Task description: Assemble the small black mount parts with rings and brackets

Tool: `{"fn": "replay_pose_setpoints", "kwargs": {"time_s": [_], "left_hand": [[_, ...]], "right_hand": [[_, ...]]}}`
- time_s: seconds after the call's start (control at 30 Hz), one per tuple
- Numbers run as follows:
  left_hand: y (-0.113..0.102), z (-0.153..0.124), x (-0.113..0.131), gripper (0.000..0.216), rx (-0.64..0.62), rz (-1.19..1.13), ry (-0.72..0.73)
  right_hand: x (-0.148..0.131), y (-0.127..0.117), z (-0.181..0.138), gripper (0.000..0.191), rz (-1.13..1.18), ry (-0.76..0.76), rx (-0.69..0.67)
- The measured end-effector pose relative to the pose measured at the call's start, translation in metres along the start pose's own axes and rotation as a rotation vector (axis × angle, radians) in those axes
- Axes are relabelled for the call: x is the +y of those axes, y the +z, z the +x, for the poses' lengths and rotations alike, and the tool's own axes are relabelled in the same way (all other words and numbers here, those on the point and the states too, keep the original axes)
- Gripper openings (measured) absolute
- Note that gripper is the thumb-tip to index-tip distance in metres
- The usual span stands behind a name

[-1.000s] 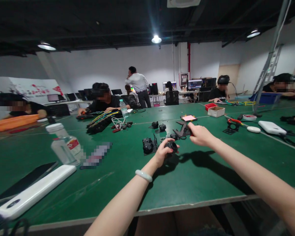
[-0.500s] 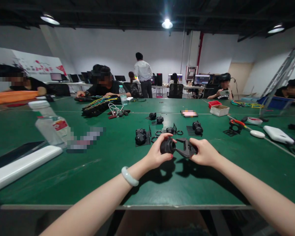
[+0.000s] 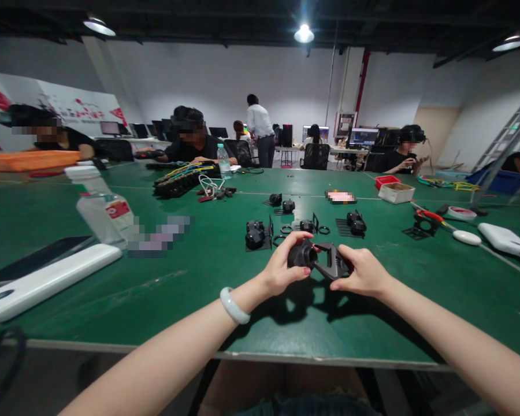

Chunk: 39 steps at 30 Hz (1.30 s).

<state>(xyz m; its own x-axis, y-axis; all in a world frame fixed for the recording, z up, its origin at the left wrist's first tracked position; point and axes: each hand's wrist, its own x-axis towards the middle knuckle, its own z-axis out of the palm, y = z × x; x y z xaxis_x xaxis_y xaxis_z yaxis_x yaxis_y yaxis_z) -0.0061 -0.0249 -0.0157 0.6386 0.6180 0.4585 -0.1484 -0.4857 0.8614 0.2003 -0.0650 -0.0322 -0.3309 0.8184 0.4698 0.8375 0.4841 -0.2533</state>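
My left hand (image 3: 285, 267), with a pale bangle at the wrist, is closed round a black cylindrical part (image 3: 302, 254) with a ringed opening facing right. Between the thumb and fingers of my right hand (image 3: 360, 271) is a black bracket (image 3: 331, 263) with a square cut-out. Both are held above the green table, close together; I cannot tell whether they touch. Just beyond my hands lie a black ring (image 3: 324, 230) and several black assemblies on slotted plates, among them one at the left (image 3: 255, 236) and one at the right (image 3: 355, 224).
To the left stand a clear plastic jug (image 3: 101, 216) and a long white device (image 3: 56, 280). On the right are a black bracket plate (image 3: 421, 225), a white power bank (image 3: 505, 240) and a small box (image 3: 396, 193). Co-workers sit across the green table (image 3: 177, 312).
The view has shifted slightly, so the table scene sits a little further right. My right hand has turned the bracket slightly, and it sits closer to the cylindrical part. Both grips stay closed.
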Motion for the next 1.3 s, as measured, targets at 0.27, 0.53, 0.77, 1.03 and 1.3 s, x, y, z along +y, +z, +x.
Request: {"fn": "replay_pose_setpoints", "kwargs": {"time_s": [0.27, 0.53, 0.77, 1.03, 1.3], "left_hand": [[-0.0011, 0.0007, 0.0022, 0.056, 0.017, -0.059, 0.019], [-0.0004, 0.0015, 0.0015, 0.054, 0.035, -0.080, 0.030], [-0.0011, 0.0007, 0.0002, 0.052, 0.052, -0.019, 0.032], [0.0019, 0.0021, -0.0013, 0.044, 0.055, -0.159, -0.006], [-0.0012, 0.0039, -0.0061, 0.045, 0.032, -0.183, -0.009]], "right_hand": [[-0.0027, 0.0045, -0.0016, 0.053, -0.028, -0.048, 0.048], [-0.0078, 0.0056, -0.0011, 0.053, -0.039, -0.015, 0.061], [-0.0077, 0.0075, 0.0004, 0.054, -0.033, -0.012, 0.056], [-0.0054, 0.0046, 0.0017, 0.054, -0.071, -0.045, 0.084], [-0.0056, 0.0040, 0.0016, 0.056, -0.144, -0.064, 0.132]]}}
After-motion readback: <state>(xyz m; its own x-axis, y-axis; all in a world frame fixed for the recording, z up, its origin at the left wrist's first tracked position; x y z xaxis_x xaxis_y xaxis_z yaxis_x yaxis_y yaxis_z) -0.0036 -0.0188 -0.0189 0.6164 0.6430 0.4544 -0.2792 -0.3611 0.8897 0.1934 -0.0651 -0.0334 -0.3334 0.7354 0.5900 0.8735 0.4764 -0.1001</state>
